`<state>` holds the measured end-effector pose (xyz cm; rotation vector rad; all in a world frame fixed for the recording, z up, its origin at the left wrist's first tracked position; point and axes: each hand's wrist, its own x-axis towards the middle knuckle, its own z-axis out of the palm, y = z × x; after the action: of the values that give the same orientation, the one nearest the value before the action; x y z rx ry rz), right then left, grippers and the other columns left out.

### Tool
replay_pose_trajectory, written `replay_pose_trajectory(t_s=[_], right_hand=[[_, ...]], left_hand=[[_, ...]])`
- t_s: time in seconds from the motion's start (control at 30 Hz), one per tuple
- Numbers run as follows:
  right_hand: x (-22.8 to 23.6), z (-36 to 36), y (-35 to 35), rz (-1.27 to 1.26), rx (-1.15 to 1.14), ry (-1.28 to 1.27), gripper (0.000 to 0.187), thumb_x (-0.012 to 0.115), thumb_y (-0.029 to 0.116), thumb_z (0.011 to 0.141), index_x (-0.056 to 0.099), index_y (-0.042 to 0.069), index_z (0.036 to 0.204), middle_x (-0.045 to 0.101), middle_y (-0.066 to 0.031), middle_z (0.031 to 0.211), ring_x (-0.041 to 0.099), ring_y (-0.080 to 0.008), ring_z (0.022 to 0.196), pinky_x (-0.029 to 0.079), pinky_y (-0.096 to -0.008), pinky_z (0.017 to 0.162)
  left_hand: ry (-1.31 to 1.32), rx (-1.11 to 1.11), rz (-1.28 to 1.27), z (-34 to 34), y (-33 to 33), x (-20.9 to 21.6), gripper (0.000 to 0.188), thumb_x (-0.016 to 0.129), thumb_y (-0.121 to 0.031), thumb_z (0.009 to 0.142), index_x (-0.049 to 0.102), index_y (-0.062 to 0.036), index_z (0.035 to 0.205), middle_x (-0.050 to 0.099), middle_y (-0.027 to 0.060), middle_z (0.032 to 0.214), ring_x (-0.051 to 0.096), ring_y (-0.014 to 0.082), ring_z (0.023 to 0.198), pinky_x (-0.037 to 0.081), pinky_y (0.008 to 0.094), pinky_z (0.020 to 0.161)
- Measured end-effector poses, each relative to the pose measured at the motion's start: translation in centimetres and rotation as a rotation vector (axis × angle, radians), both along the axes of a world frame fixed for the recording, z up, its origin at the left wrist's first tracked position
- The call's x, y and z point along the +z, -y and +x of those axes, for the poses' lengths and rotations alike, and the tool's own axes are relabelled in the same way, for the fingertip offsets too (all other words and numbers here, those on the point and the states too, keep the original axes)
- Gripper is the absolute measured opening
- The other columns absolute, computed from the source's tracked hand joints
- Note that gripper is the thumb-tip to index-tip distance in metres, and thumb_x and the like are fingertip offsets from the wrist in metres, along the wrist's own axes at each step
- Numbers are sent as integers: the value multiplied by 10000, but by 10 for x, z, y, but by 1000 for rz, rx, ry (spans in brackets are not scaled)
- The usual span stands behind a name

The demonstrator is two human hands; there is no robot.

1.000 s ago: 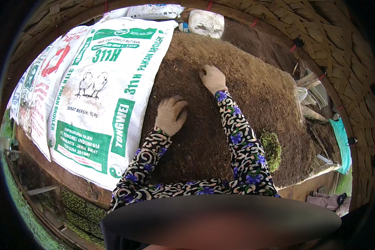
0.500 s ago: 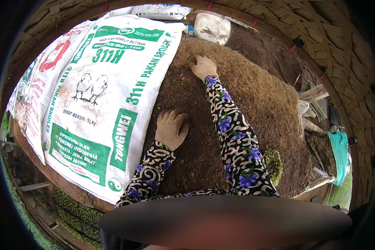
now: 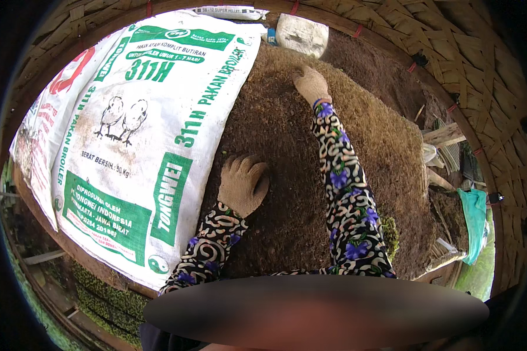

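Note:
A broad bed of dark brown soil [image 3: 281, 175] lies before me, its far and right parts lighter and crumbly. My left hand [image 3: 244, 184], in a tan knit glove, rests on the soil close to the right edge of a white and green woven sack [image 3: 123, 140]. Its fingers are bent and the thumb stands apart, with nothing visible in it. Farther off, my right hand [image 3: 311, 85], gloved alike, touches the lighter soil near the bed's far end. Its fingers are drawn together and point down and left; whatever lies under the fingertips is hidden.
More sacks overlap at the left, and a whitish bundle [image 3: 303, 35] stands beyond the bed. Green moss [image 3: 389, 238] sits at the near right. A turquoise cloth [image 3: 473, 225] hangs at the right, near wooden poles [image 3: 443, 135]. Seedling rows [image 3: 108, 298] show lower left. A woven brim frames the view.
My right hand has shifted to the right and slightly farther away across the soil, its fingers now closer together. My left hand stays nearly in place by the sack. The view has moved slightly.

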<state>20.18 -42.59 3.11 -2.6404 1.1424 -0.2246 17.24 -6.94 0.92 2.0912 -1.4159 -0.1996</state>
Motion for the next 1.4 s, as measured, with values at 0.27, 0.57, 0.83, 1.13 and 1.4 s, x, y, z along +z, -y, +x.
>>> replay_pose_trajectory(t_s=[0.27,0.57,0.83,1.13,1.4], right_hand=[[-24,27,-11,13,192,-171,471,547,390,1074,629,137,1463,642,-193,1453,615,-374,1334,500,-487,1127],[-4,-3,1,121,139,99,422,634,400,1025,733,76,1275,745,-195,1228,709,-368,1149,560,-471,1016],[-31,28,-8,-105,259,-15,431,643,394,1018,708,76,1301,739,-180,1249,696,-365,1165,548,-482,1010],[-41,54,64,-17,-208,369,390,648,338,956,734,54,1209,762,-222,1155,709,-427,1116,562,-521,963],[-51,91,83,-89,36,68,454,568,436,1021,738,134,1315,735,-200,1283,676,-412,1202,541,-507,1028]], left_hand=[[14,-16,-37,2,0,-1,375,675,-255,933,715,-79,1262,655,143,1308,587,348,1302,374,599,1203],[10,-40,-41,3,0,0,394,704,-234,895,711,-78,1257,645,150,1317,575,362,1302,377,594,1191],[17,-23,-48,2,0,-3,373,689,-249,906,722,-89,1241,654,131,1284,581,347,1294,373,598,1201],[35,-15,-106,1,0,-10,358,693,-265,903,723,-100,1219,651,126,1252,584,336,1275,393,599,1185],[74,-28,-104,1,-1,-12,387,720,-283,889,706,-118,1239,633,107,1274,578,326,1266,400,599,1169]])
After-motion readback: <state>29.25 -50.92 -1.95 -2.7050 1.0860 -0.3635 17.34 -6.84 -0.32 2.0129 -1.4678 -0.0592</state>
